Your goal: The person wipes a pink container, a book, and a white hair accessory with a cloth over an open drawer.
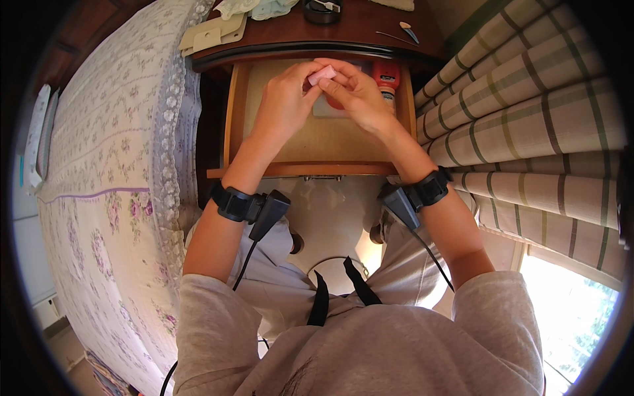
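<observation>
Above the pulled-out wooden drawer (277,143), my two hands meet around a small pink block-like item (322,75). The fingers of my left hand (290,94) grip its left side, and the thumb and fingers of my right hand (361,96) press on its right side. What the item is cannot be made out. Beneath my right hand in the drawer lies a white flat item (322,110) with a red round patch, partly hidden. A red container (386,74) and a bottle with a pale cap (387,93) occupy the drawer's right back corner.
On the dark wooden top (277,29) are a beige snap pouch (213,35), folded lacy cloth (257,7), a black round holder (322,12) and small slim tools (409,32). A floral-covered bed (109,148) borders the left; a plaid curtain (520,128) hangs at right.
</observation>
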`<state>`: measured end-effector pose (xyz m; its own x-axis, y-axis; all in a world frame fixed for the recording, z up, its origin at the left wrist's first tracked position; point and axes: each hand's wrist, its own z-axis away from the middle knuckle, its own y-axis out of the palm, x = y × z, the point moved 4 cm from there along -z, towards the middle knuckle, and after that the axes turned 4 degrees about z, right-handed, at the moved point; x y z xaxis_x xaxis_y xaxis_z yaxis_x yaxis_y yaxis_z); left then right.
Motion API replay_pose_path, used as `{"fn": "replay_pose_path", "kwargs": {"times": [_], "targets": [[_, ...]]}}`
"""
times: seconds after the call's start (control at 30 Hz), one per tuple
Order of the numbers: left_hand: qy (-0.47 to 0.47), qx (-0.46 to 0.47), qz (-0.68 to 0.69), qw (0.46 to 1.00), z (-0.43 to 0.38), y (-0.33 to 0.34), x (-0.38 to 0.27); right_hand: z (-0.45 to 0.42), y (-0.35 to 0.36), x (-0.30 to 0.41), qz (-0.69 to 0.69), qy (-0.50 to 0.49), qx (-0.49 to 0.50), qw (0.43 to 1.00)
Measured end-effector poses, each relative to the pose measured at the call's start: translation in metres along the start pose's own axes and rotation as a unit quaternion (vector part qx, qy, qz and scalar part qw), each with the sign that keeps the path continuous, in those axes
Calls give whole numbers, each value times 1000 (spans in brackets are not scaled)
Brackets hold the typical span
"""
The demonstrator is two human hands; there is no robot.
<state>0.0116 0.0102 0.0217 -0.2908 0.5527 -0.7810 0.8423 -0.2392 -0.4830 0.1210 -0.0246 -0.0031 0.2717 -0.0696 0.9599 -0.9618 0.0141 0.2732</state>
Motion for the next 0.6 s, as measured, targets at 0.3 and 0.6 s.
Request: {"fn": "replay_pose_path", "kwargs": {"times": [0.3,0.6], "targets": [[-20,56,81,995,-1,-3,9,2,-4,7,87,10,8,996],[-73,128,-58,987,3,-8,18,-2,-51,11,234,119,-103,959]]}}
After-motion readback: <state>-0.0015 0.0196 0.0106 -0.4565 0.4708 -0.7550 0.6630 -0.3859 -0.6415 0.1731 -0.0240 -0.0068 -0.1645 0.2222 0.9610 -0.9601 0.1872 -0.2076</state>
